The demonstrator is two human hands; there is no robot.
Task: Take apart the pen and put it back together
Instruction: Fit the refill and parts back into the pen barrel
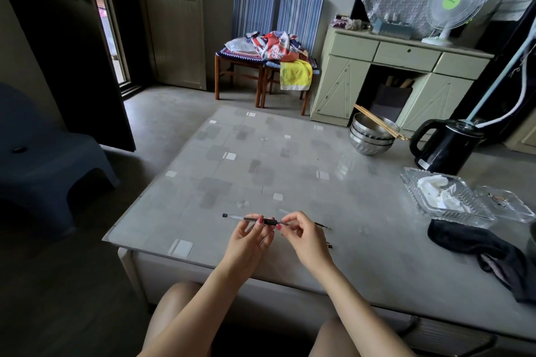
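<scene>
I hold a clear-barrelled pen (236,217) level above the near edge of the table (290,171). Its black end plug points left and its black ribbed grip sits between my hands. My left hand (251,236) pinches the barrel just left of the grip. My right hand (304,233) pinches the tip end of the same pen with thumb and forefinger. A thin dark rod, perhaps the refill (323,225), lies on the table behind my right hand. Another small dark pen part (329,245) peeks out beside my right wrist.
A black cloth (475,249) lies at the right edge. Behind it stand a clear glass tray (446,197) holding tissue, a black kettle (443,145) and stacked steel bowls (371,136) with chopsticks. A dark plastic stool (52,159) stands on the floor to the left.
</scene>
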